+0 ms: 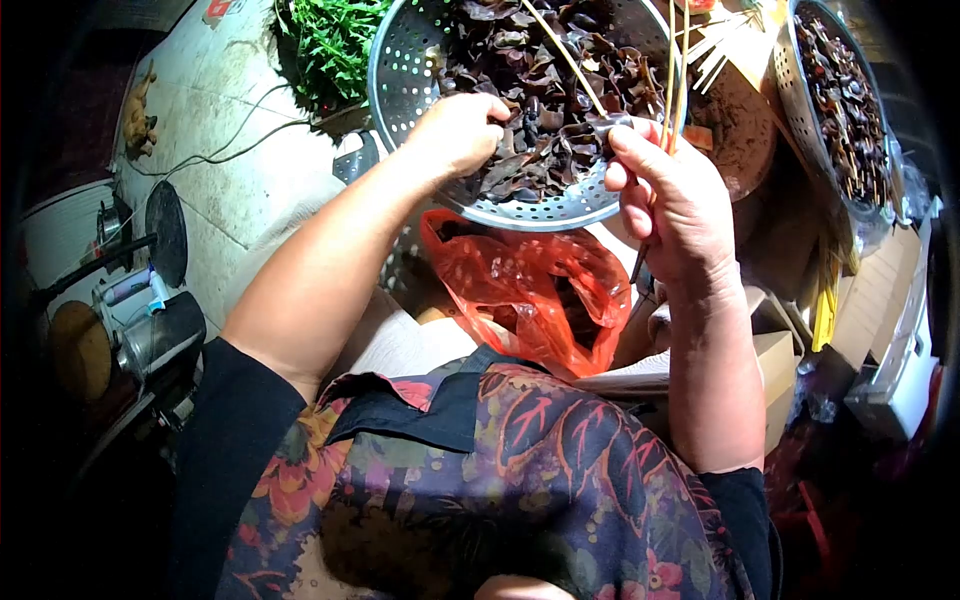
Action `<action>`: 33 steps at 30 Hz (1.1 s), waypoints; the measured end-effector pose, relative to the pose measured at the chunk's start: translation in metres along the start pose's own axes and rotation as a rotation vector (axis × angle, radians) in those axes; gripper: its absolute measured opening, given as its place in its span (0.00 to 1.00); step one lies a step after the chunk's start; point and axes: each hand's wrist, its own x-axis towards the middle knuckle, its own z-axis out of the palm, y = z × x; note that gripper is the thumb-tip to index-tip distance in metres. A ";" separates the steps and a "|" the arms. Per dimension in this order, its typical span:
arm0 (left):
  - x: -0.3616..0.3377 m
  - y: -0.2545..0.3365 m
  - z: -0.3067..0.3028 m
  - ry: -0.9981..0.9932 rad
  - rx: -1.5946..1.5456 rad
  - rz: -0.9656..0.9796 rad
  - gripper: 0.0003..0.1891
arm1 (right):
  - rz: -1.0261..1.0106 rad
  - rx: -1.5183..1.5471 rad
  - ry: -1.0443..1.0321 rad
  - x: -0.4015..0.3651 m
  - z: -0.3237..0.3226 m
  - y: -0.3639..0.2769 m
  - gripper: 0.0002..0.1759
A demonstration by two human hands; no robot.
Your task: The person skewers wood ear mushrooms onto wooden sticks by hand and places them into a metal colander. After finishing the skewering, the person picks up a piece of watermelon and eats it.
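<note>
left hand (455, 138) curled, grip unclear, near-left edge of colander (403, 85) | right hand (680, 195) pinches skewers (682, 70) pointing away | dark fungus (540, 145) between hands

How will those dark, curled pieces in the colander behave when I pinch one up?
The dark pieces probably flop and bend, as they look thin and curled. Their glossy sheen suggests they may be slippery. Neighbours could come along, since they lie overlapped in a heap in the colander.

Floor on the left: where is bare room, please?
Bare tiles lie between the green leaves and the small brown figure, and below the cables, beside the black disc. The colander is crowded: dark pieces, sticks, left hand, right hand.
</note>
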 end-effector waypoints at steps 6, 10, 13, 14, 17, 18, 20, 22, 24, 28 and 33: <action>-0.002 0.004 -0.001 -0.156 0.004 -0.045 0.07 | 0.011 0.000 0.015 -0.003 0.002 -0.001 0.08; -0.003 0.022 -0.035 -0.198 -0.758 -0.316 0.03 | 0.013 0.006 0.000 -0.003 0.001 -0.001 0.07; -0.002 0.017 -0.050 -0.130 -0.996 -0.335 0.04 | 0.025 -0.017 -0.001 -0.003 0.005 -0.001 0.07; 0.000 0.011 -0.052 -0.095 -1.089 -0.292 0.05 | 0.034 -0.047 0.016 -0.003 0.007 -0.001 0.07; 0.001 0.007 -0.062 -0.053 -1.235 -0.231 0.09 | 0.044 -0.065 -0.008 -0.002 0.009 0.001 0.07; 0.001 0.006 -0.065 -0.063 -1.249 -0.227 0.09 | 0.050 -0.078 -0.006 -0.002 0.010 0.000 0.06; 0.001 0.006 -0.068 -0.039 -1.222 -0.212 0.09 | 0.055 -0.066 -0.014 -0.002 0.009 -0.001 0.07; 0.000 0.006 -0.071 -0.016 -1.193 -0.197 0.09 | 0.059 -0.052 -0.020 -0.001 0.007 0.000 0.07; -0.001 0.007 -0.076 -0.076 -0.996 -0.028 0.08 | 0.064 -0.046 -0.044 -0.001 0.005 0.002 0.07; -0.003 0.010 -0.079 0.001 -0.674 0.124 0.07 | 0.062 -0.073 -0.059 -0.004 0.003 0.002 0.07; -0.002 0.013 -0.080 0.082 -0.989 -0.092 0.06 | 0.094 -0.075 -0.052 -0.008 0.006 -0.002 0.07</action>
